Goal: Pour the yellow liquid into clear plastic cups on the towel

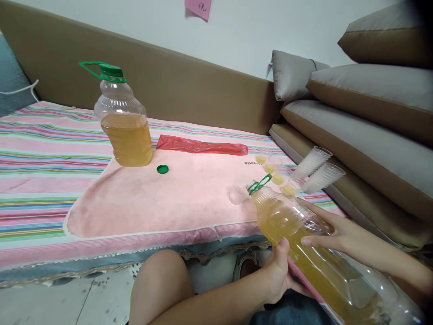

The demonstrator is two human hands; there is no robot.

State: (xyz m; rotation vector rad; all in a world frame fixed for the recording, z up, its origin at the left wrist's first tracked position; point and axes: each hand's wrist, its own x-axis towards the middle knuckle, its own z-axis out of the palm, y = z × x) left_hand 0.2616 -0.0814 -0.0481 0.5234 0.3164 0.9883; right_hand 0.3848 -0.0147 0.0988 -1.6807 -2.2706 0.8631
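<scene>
Being tilted with its neck toward the mat, a large clear plastic bottle of yellow liquid [324,271] is held in both hands. Its underside is clasped by the fingers of the left hand [279,275], and its upper side is gripped by those of the right hand [338,232]. Its uncapped mouth, ringed by a green plastic handle [265,182], is brought just beside a small clear plastic cup [236,195] on a pink cloth mat [128,203], where a round green plastic cap [163,169] is also seen.
</scene>
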